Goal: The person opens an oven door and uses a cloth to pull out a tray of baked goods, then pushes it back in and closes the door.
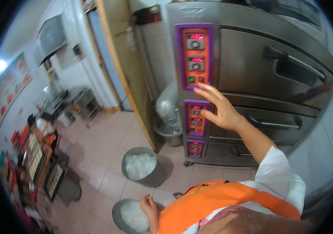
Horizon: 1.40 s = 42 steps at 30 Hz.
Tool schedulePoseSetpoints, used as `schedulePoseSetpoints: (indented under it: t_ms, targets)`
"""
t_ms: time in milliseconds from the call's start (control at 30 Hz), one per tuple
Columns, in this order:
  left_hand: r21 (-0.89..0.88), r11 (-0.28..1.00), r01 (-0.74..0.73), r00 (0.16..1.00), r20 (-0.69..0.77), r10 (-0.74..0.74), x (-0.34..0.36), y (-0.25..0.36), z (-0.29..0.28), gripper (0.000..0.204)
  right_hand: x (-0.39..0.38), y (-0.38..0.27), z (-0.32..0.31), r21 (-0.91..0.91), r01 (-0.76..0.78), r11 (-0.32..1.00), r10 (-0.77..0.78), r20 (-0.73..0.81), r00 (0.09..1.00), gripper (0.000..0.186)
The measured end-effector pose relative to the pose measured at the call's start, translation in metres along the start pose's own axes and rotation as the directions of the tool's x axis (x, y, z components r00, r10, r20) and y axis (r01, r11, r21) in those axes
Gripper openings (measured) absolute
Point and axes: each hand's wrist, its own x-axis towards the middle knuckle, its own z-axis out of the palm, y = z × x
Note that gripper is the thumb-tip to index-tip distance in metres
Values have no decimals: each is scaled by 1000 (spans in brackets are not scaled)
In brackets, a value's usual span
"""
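From where I stand, the right hand (224, 111) is up at the stacked metal oven (252, 62) that fills the upper right of the frame. Its fingers are spread, the thumb well apart from the rest, and there is nothing in that grip. The fingertips are at the bottom of the top control panel (209, 37), an orange plate in a purple border, just by the dark switch (201, 79); whether they touch it I can't make out. The thumb sits over the edge of the middle control panel (196, 130), close to its upper knob.

I'd take the step in hand to be working or checking the oven's controls: the red displays are lit on both panels, a green switch (192, 79) glows on the top one, and the top oven door (248, 58) is shut. A next press or turn would call for one straight fingertip, or finger and thumb brought together on a knob, with the thumb kept clear of the panel below.

The left hand (149, 208) hangs at the lower middle of the frame, beside the nearer bin (116, 218), fingers bent; I can't tell whether they close on anything. A second bin (156, 173) stands above it in the frame.
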Motion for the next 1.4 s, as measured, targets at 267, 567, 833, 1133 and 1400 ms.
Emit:
schedulePoseSetpoints:
  t_ms: [267,567,833,1133,1400]
  targets:
    - [24,995,-93,995,27,92,10,21,15,9,29,-28,-52,59,118,991,-114,-72,991,49]
    - [-7,999,-31,999,-21,31,-3,20,25,17,17,-57,-38,-264,209,942,-206,41,978,51]
    - [51,996,-70,997,-8,71,-10,16,10,15,98,-20,-81,-379,325,867,-371,-53,927,50]
    - [-6,1000,-1,989,-149,0,10,-78,72,10,219,43,-177,-784,58,619,-342,-202,918,45]
    - [139,989,45,993,-116,-29,12,-24,113,19,246,111,-284,-738,-560,376,157,-544,824,52]
